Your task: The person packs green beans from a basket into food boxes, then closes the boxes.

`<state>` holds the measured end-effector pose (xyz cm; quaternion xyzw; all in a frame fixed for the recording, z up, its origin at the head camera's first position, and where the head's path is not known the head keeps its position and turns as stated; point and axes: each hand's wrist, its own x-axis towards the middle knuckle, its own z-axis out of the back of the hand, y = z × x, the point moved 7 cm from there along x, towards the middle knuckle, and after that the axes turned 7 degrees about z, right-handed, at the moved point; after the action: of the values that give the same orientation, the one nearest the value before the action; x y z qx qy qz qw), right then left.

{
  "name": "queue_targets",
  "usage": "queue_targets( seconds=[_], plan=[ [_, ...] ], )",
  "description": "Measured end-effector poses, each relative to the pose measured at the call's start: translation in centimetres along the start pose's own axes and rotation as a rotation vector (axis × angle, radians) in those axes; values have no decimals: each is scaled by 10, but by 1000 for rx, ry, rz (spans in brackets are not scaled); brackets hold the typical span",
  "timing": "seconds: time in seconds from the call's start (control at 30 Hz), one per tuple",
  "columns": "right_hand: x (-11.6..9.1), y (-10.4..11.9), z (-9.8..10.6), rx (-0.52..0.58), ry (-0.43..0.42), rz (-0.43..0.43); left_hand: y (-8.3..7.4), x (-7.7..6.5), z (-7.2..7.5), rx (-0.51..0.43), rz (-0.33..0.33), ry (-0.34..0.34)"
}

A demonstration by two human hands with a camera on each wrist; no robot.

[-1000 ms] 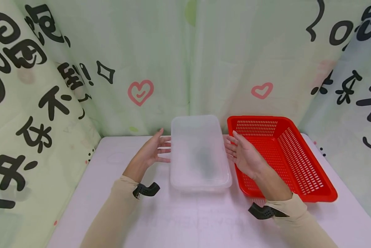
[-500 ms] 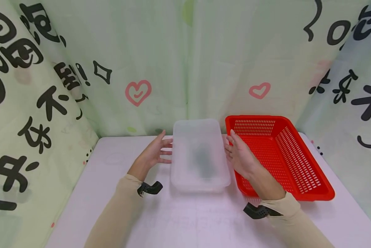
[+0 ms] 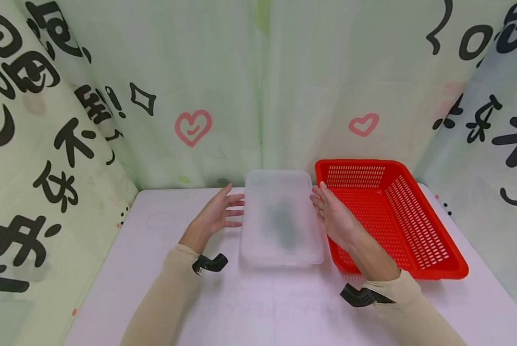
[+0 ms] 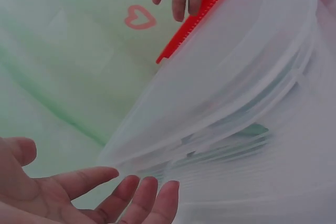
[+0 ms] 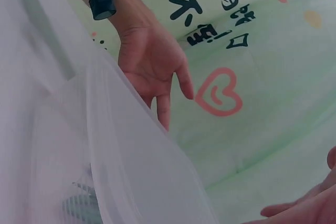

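Observation:
A translucent white plastic box (image 3: 280,216) with a lid rests on the table between my two hands. Something dark greenish shows blurred through it, and its kind cannot be made out. My left hand (image 3: 214,215) is beside the box's left side, fingers stretched toward it; in the left wrist view the fingertips (image 4: 167,195) are at the wall below the lid's rim. On the other side, my right hand (image 3: 338,216) has its fingers extended along the box's right edge. Whether either hand touches the wall cannot be told for certain.
A red perforated plastic basket (image 3: 407,226) stands to the right of the box, partly behind my right forearm. The pale table (image 3: 241,307) ends at a light green curtain (image 3: 224,62) with black lettering and pink hearts, which also hangs at both sides.
The box's far edge has come down in the head view, and the box lies slightly further right. My left hand has shifted a little to the right with it. Both hands keep their fingers extended.

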<state>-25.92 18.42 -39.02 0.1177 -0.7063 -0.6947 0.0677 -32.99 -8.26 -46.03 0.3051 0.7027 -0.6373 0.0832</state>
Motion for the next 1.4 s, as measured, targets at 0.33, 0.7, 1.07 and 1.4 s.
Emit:
queue_targets(
  seconds=[0.33,0.7,1.07,1.4],
  plan=[
    [-12,-20,-24,-392,-7,-76,0,-1,-2,-20,-45,-37],
    [-1,-25,-20,-352,-110,-31,5,2,-6,-29,-58,-6],
    [6,-29,-19,-257,-104,-68,2,1,-8,15,-54,13],
    [14,-34,-16,-252,-123,-120,7,2,-9,52,-58,19]
  ],
)
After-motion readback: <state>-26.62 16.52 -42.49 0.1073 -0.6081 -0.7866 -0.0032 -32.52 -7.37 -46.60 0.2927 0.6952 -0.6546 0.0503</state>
